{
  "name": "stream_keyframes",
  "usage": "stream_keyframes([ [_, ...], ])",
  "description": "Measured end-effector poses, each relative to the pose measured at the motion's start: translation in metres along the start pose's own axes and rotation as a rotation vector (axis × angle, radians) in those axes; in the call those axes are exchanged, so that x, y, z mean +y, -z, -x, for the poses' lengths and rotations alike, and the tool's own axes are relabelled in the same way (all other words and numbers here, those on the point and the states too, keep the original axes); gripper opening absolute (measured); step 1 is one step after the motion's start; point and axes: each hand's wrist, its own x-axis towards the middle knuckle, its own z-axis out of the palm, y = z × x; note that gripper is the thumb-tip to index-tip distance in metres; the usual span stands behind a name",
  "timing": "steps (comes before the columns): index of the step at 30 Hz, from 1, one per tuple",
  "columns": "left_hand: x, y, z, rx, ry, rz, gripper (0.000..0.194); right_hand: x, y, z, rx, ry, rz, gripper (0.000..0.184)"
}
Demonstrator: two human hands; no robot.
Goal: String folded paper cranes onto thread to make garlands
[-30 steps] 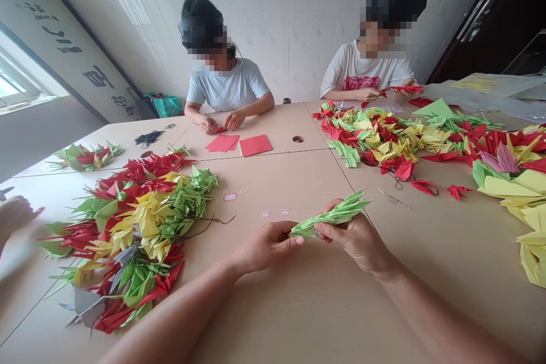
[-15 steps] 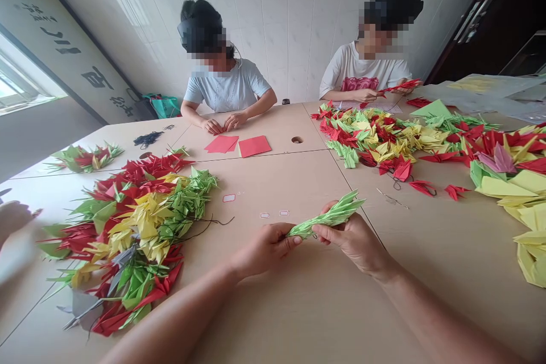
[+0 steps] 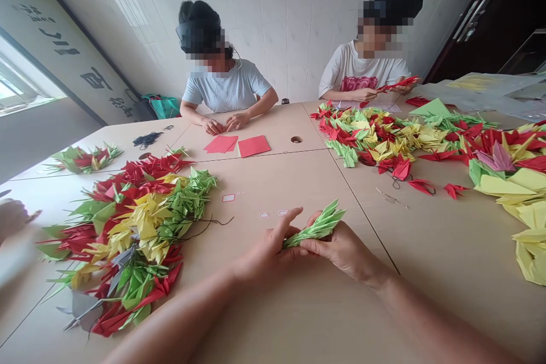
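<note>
A bundle of light green folded paper cranes (image 3: pixel 318 224), nested in one another, is between my two hands above the table. My right hand (image 3: pixel 347 247) grips it, thumb on the near side and fingers behind. My left hand (image 3: pixel 275 250) holds the lower left end, with one finger lifted away from the paper and the other fingers partly hidden. Left of my hands lies a large pile of red, yellow and green paper cranes (image 3: pixel 145 216), with black thread trailing from it.
Two people sit across the table (image 3: pixel 264 182); one has red paper squares (image 3: pixel 255 146) in front, the other holds red folded paper. Another colourful crane pile (image 3: pixel 384 133) lies right, near a needle (image 3: pixel 392 198). Black thread (image 3: pixel 147 139) sits far left. Someone's hand (image 3: pixel 15 219) shows at the left edge.
The green bundle has moved slightly left and down with my right hand. A finger of my left hand has lifted off it, and that hand now covers more of its lower end.
</note>
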Motion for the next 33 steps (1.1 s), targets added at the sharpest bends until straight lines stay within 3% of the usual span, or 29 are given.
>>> stream_keyframes([
  [2, -0.002, -0.002, 0.001, -0.019, -0.051, 0.024, 0.07, -0.002, -0.001, 0.0, -0.051, 0.008, -0.01, 0.014],
  [6, -0.005, -0.004, 0.002, -0.02, -0.099, 0.03, 0.059, -0.009, -0.003, 0.001, -0.099, 0.061, -0.038, 0.017],
  [15, 0.004, 0.0, -0.001, 0.056, 0.048, 0.233, 0.042, -0.01, 0.001, 0.003, -0.121, 0.05, -0.12, 0.033],
  [24, 0.003, 0.003, -0.001, -0.037, 0.128, 0.273, 0.042, -0.004, 0.009, -0.002, 0.214, 0.167, -0.053, 0.022],
  [33, 0.004, 0.003, -0.002, -0.047, 0.117, 0.337, 0.042, -0.001, 0.007, -0.003, 0.249, 0.095, -0.134, 0.021],
])
